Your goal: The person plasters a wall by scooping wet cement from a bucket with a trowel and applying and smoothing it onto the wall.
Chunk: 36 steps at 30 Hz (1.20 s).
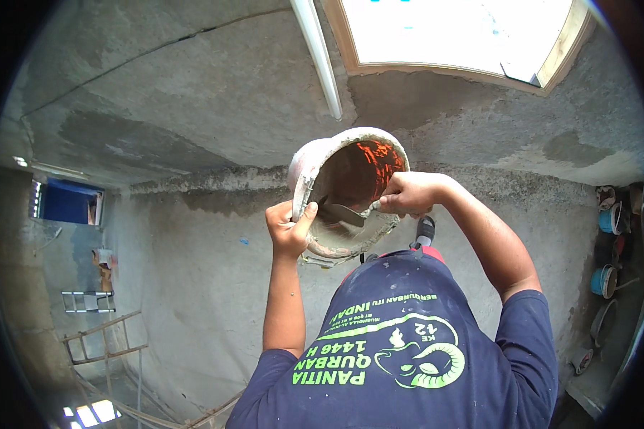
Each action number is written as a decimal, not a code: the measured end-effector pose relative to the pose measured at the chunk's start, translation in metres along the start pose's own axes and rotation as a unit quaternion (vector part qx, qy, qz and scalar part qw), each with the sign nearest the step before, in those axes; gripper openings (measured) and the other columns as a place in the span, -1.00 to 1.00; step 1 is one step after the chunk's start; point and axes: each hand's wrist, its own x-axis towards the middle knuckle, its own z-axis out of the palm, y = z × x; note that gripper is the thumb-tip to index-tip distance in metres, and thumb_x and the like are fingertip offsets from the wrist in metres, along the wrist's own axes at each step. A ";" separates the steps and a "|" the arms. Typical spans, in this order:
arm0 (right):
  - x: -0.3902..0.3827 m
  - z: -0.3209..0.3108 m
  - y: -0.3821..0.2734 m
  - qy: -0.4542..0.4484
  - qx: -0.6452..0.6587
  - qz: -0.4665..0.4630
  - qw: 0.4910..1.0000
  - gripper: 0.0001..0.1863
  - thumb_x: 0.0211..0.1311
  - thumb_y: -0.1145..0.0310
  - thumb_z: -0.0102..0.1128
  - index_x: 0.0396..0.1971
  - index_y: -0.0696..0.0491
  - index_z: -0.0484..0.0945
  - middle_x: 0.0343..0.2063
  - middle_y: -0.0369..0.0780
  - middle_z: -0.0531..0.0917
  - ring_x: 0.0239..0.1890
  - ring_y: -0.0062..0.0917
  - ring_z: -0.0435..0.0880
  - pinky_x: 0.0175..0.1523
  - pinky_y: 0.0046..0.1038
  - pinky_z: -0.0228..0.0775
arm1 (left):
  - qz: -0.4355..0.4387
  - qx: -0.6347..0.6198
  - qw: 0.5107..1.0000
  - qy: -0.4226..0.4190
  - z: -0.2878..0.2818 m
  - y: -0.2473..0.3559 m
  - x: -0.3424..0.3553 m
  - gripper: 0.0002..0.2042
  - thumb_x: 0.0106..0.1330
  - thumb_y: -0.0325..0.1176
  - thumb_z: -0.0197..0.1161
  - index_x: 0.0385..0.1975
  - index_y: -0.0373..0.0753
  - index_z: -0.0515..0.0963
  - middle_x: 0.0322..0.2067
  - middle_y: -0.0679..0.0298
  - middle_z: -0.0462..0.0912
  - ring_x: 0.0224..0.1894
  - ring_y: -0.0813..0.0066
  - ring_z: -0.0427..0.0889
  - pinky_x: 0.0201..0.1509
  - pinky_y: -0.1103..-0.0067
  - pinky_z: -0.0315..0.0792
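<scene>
A bucket (pixel 309 163), its rim and sides crusted with grey cement and orange showing through inside, is tilted so that its mouth faces me. My left hand (pixel 290 229) grips its rim at the lower left, thumb over the edge. At the right side of the mouth, my right hand (pixel 410 194) is closed around the handle end of a trowel. The trowel's dark blade (pixel 342 213) reaches into the bucket, near the lower inner wall. Grey residue coats the inside; how much mortar lies deeper I cannot tell.
A white pipe (pixel 316 53) runs down the cement wall beside a wood-framed window (pixel 451 69). Several buckets and tubs (pixel 603 281) line the right side. On the left stand a wooden ladder-like frame (pixel 106 343) and a metal ladder (pixel 88 302). My foot (pixel 426 229) shows below the bucket.
</scene>
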 end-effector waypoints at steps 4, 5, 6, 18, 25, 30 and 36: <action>0.006 0.004 0.016 -0.052 0.116 -0.019 0.992 -0.51 0.52 0.06 -0.06 -0.33 0.16 0.68 -0.58 -0.25 0.66 -0.64 -0.55 0.63 -0.54 -0.43 0.50 | 0.018 0.013 1.000 -0.019 0.003 0.007 0.010 -0.58 0.24 -0.42 0.34 -0.76 -0.29 0.24 -0.78 0.39 0.17 -0.67 0.63 0.11 -0.57 0.48 -0.04; 0.007 0.008 0.025 -0.062 0.164 -0.026 0.984 -0.51 0.52 0.06 -0.04 -0.36 0.17 0.67 -0.55 -0.24 0.67 -0.65 -0.55 0.63 -0.55 -0.43 0.48 | 0.012 0.022 1.000 -0.016 0.006 0.010 0.012 -0.58 0.24 -0.43 0.34 -0.75 -0.29 0.25 -0.77 0.39 0.18 -0.67 0.63 0.12 -0.57 0.48 -0.03; 0.001 0.011 0.026 -0.065 0.229 -0.032 0.971 -0.54 0.52 0.07 -0.03 -0.34 0.16 0.65 -0.55 -0.24 0.67 -0.65 -0.57 0.62 -0.59 -0.47 0.45 | 0.005 0.032 0.999 -0.012 0.008 0.012 0.014 -0.59 0.24 -0.43 0.34 -0.75 -0.29 0.25 -0.77 0.38 0.18 -0.67 0.63 0.12 -0.57 0.48 -0.01; -0.050 0.081 0.181 -0.224 0.780 -0.139 0.567 -0.38 0.49 0.01 -0.10 0.16 0.33 0.37 -0.51 -0.02 0.57 -0.76 -0.47 0.46 -0.72 -0.51 0.34 | -0.129 -0.053 0.979 0.146 0.042 -0.033 0.038 -0.59 0.27 -0.45 0.38 -0.72 -0.14 0.27 -0.66 0.60 0.26 -0.58 0.79 0.15 -0.54 0.61 -0.02; -0.058 0.037 0.193 0.161 0.592 -0.168 0.772 -0.55 0.39 0.13 0.15 0.07 0.14 0.39 -0.41 -0.18 0.57 -0.56 -0.54 0.57 -0.48 -0.50 0.42 | -0.205 0.033 0.969 0.136 0.060 -0.050 0.019 -0.60 0.28 -0.46 0.34 -0.71 -0.19 0.25 -0.67 0.58 0.24 -0.58 0.76 0.15 -0.54 0.60 0.02; -0.009 -0.019 0.256 0.462 0.049 -0.112 0.878 -0.58 0.29 0.38 0.27 0.08 0.06 0.35 -0.23 -0.10 0.60 -0.28 -0.27 0.68 -0.18 -0.34 0.53 | -0.261 0.064 0.944 0.194 0.070 -0.050 -0.002 -0.74 0.25 -0.48 0.34 -0.64 -0.28 0.41 -0.62 0.55 0.33 -0.53 0.73 0.23 -0.49 0.59 0.12; 0.038 -0.083 0.307 0.471 -0.185 -0.053 0.861 -0.55 0.23 0.27 0.30 0.07 0.08 0.43 -0.18 -0.10 0.56 -0.26 -0.10 0.67 -0.24 -0.16 0.56 | -0.308 0.027 0.906 0.289 0.076 -0.035 -0.042 -0.88 0.26 -0.49 0.32 -0.46 -0.40 0.57 -0.50 0.45 0.54 -0.42 0.68 0.41 -0.33 0.62 0.30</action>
